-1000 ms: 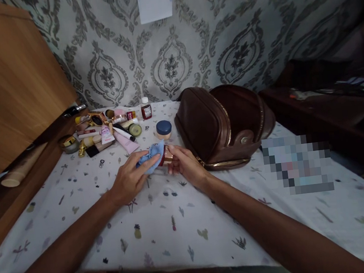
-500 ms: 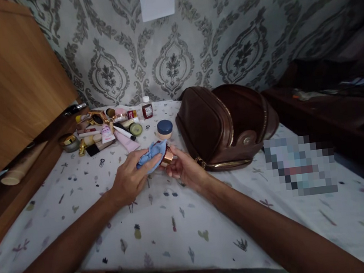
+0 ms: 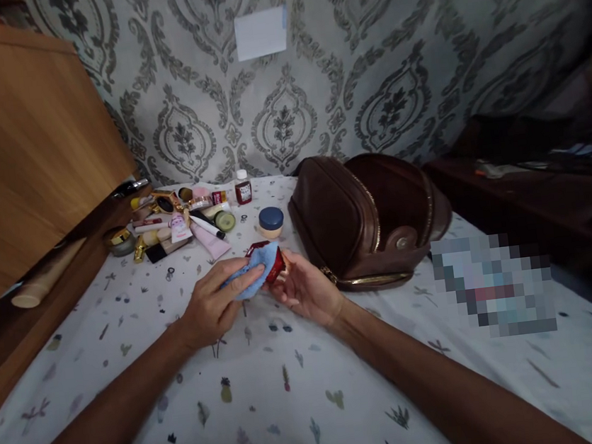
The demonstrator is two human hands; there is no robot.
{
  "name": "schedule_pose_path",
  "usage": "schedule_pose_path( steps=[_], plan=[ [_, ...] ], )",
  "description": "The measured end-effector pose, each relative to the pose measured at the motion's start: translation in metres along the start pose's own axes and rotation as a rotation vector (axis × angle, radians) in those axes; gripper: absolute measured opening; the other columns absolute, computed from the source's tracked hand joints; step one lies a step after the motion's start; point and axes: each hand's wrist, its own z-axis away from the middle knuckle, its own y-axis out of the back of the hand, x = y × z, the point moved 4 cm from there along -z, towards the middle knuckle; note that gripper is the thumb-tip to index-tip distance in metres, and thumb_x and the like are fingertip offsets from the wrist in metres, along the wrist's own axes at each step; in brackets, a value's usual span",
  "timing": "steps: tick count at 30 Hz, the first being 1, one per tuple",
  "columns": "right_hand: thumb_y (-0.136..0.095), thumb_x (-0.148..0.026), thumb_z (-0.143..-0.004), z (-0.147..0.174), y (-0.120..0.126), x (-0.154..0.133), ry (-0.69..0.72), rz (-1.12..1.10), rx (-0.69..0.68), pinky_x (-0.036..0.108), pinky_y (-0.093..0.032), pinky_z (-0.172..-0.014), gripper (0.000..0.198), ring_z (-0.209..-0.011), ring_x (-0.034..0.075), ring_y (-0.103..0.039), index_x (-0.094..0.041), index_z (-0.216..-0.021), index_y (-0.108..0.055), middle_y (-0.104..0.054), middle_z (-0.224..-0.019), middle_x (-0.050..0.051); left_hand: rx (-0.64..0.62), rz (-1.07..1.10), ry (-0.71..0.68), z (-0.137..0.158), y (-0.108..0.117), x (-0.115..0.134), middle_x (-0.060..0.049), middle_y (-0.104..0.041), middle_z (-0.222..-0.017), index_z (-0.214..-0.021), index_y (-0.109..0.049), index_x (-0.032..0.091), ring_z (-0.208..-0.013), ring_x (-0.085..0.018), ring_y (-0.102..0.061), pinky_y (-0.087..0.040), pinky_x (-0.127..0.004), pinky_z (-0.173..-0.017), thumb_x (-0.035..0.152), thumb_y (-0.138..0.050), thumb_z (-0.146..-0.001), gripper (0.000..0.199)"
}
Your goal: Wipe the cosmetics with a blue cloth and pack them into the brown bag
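Note:
My left hand (image 3: pixel 217 295) is closed on a light blue cloth (image 3: pixel 251 275), pressing it against a glossy dark red bottle (image 3: pixel 275 266). Fingers of my right hand (image 3: pixel 308 285) are wrapped round the bottle's copper-coloured end, which they mostly cover. The cloth hides much of the bottle's left part, so its full shape cannot be made out. Both hands are above the patterned tablecloth (image 3: pixel 262 397). Just beyond them stands a jar with a dark blue lid (image 3: pixel 271 219), and a brown leather bag (image 3: pixel 333 225) lies unzipped to the right.
Various cosmetics lie in a cluster at the back left, among them a pink tube (image 3: pixel 209 239) and a round green container (image 3: pixel 224 220). A small white-capped bottle (image 3: pixel 242 189) stands by the wall. A wooden cabinet (image 3: pixel 23 132) borders the left side. A blurred-out item (image 3: pixel 496 288) lies right.
The cloth has been unwrapped partly from the bottle, so more of its dark red surface shows. My right hand has turned, covering more of the copper end. The view has tilted slightly up.

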Motion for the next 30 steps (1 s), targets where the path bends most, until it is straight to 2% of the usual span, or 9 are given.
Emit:
schedule_pose_path(
  steps=[4, 9, 16, 20, 24, 27, 30],
  plan=[
    [-0.057, -0.055, -0.086, -0.001, 0.002, 0.002, 0.027, 0.074, -0.033, 0.014, -0.022, -0.033, 0.036, -0.041, 0.007, -0.047, -0.018, -0.084, -0.060, -0.067, -0.065, 0.002, -0.026, -0.057, 0.033, 0.000, -0.001, -0.001, -0.015, -0.057, -0.126, -0.152, -0.038, 0.022, -0.117, -0.025, -0.057, -0.052, -0.039, -0.096, 0.009, -0.040, -0.096, 0.057],
    [-0.073, -0.052, -0.076, -0.002, 0.005, 0.002, 0.121, 0.066, -0.026, 0.015, -0.030, -0.036, 0.037, -0.044, 0.006, -0.052, -0.019, -0.091, -0.062, -0.067, -0.069, -0.002, -0.081, -0.135, 0.156, 0.004, -0.006, -0.007, -0.017, -0.054, -0.128, -0.151, -0.040, 0.020, -0.116, -0.026, -0.055, -0.052, -0.038, -0.092, 0.012, -0.036, -0.096, 0.056],
    [-0.081, -0.041, -0.074, -0.001, 0.005, -0.002, 0.211, 0.016, -0.029, 0.020, -0.050, -0.054, 0.035, -0.063, 0.010, -0.064, -0.021, -0.098, -0.064, -0.072, -0.088, 0.000, -0.135, -0.160, 0.329, 0.009, -0.008, -0.019, -0.013, -0.062, -0.112, -0.136, -0.055, 0.015, -0.100, -0.023, -0.062, -0.053, -0.033, -0.082, 0.019, -0.042, -0.094, 0.044],
    [-0.083, -0.039, -0.072, -0.004, 0.009, 0.000, 0.253, 0.001, -0.018, 0.022, -0.053, -0.059, 0.037, -0.068, 0.012, -0.066, -0.022, -0.099, -0.064, -0.073, -0.091, 0.000, -0.143, -0.045, 0.441, 0.001, -0.004, -0.016, -0.007, -0.066, -0.093, -0.118, -0.061, 0.015, -0.083, -0.019, -0.063, -0.051, -0.029, -0.075, 0.023, -0.043, -0.094, 0.030],
    [-0.085, -0.041, -0.071, -0.006, 0.011, 0.000, 0.302, 0.028, 0.005, 0.022, -0.051, -0.058, 0.042, -0.068, 0.012, -0.066, -0.024, -0.104, -0.064, -0.074, -0.093, 0.000, -0.170, 0.170, 0.622, -0.002, -0.003, -0.015, 0.005, -0.048, -0.063, -0.094, -0.059, 0.017, -0.055, -0.011, -0.049, -0.040, -0.021, -0.054, 0.030, -0.047, -0.094, 0.017],
    [-0.084, -0.039, -0.073, -0.005, 0.011, -0.003, 0.364, 0.088, 0.035, 0.023, -0.051, -0.062, 0.044, -0.073, 0.013, -0.066, -0.024, -0.110, -0.064, -0.074, -0.094, 0.001, -0.176, 0.364, 0.748, 0.002, -0.007, -0.015, 0.006, -0.042, -0.062, -0.089, -0.056, 0.018, -0.050, -0.009, -0.041, -0.032, -0.019, -0.046, 0.037, -0.048, -0.094, 0.021],
    [-0.085, -0.038, -0.072, -0.003, 0.010, -0.005, 0.397, 0.113, 0.037, 0.027, -0.053, -0.069, 0.045, -0.082, 0.015, -0.068, -0.026, -0.111, -0.065, -0.074, -0.100, 0.002, -0.132, 0.466, 0.795, 0.006, -0.010, -0.017, 0.004, -0.048, -0.067, -0.093, -0.057, 0.017, -0.054, -0.010, -0.045, -0.035, -0.020, -0.049, 0.041, -0.051, -0.093, 0.025]
  ],
)
